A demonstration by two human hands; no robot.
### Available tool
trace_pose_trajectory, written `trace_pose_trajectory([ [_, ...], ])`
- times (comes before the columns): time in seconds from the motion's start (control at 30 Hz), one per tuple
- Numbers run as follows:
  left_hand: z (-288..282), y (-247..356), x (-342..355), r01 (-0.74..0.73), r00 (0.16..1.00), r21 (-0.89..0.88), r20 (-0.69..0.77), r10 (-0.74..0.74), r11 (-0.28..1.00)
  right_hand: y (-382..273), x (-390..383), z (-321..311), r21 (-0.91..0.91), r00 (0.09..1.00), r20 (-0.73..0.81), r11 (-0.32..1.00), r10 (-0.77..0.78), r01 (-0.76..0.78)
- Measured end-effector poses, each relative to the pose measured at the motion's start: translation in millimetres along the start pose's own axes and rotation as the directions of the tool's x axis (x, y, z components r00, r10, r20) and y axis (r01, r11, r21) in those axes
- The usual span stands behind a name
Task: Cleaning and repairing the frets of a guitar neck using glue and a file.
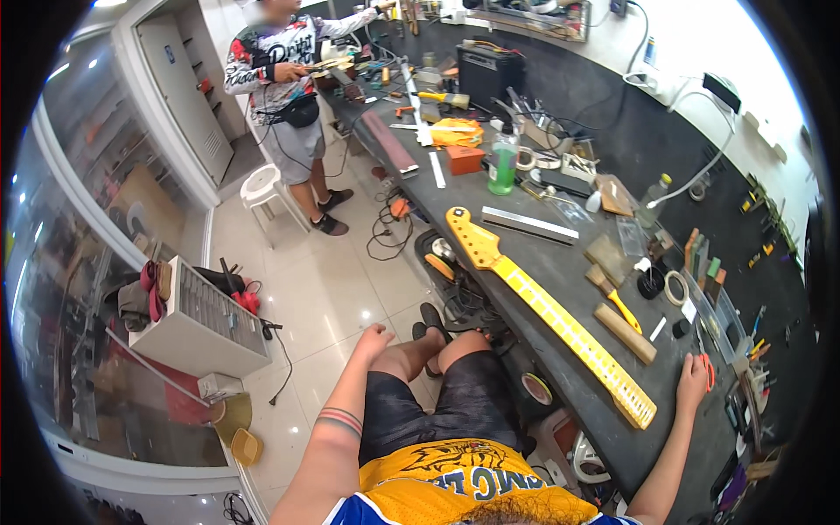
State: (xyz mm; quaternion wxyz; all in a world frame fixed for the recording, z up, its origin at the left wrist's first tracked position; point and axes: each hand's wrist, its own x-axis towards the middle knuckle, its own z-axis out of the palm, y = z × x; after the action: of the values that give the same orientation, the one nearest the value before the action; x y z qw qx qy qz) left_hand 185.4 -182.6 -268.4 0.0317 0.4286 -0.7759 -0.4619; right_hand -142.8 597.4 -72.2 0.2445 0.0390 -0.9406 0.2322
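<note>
My right hand [692,378] rests at the right of the dark workbench, its fingers closed round the red-handled scissors [710,374]. Their blades point away from me. Over my lap, clear of the bench, my left hand [376,340] is loosely curled with nothing visible in it. A guitar neck [560,325] lies along the bench's near edge, headstock to the far left. Pale strips of tape run across its fretboard. Between the neck and my right hand lies a wooden block [625,333], and a yellow-handled brush [614,297] sits just beyond.
A metal straight bar [529,225], a green liquid bottle [503,162] and a tape roll [675,287] lie farther back on the workbench [490,293]. Another person [293,96] stands at its far end beside a white stool [267,194]. Cables [385,223] trail on the floor.
</note>
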Motion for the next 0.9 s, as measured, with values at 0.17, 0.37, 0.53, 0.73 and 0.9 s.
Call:
trace_pose_trajectory([
  [0.17,-46,62,45,-0.154,0.986,-0.159,-0.088,0.142,0.975,-1,-1,-4,-0.078,0.999,0.041,0.997,0.014,-0.011],
  [0.37,-128,194,48,-0.415,0.91,-0.315,-0.15,0.387,0.854,12,1,-1,-0.105,0.998,-0.024,0.993,-0.054,0.051],
  [0.53,-181,273,34,-0.528,0.847,-0.362,-0.169,0.503,0.768,11,2,1,-0.114,0.999,0.014,0.992,-0.042,0.043],
  [0.73,-221,317,31,-0.631,0.776,-0.31,-0.248,0.58,0.712,14,5,3,-0.108,1.0,0.015,0.994,-0.022,0.024],
  [0.9,-262,362,51,-0.753,0.633,-0.228,-0.506,0.586,0.617,16,5,3,-0.127,1.0,0.022,0.992,-0.013,0.016],
])
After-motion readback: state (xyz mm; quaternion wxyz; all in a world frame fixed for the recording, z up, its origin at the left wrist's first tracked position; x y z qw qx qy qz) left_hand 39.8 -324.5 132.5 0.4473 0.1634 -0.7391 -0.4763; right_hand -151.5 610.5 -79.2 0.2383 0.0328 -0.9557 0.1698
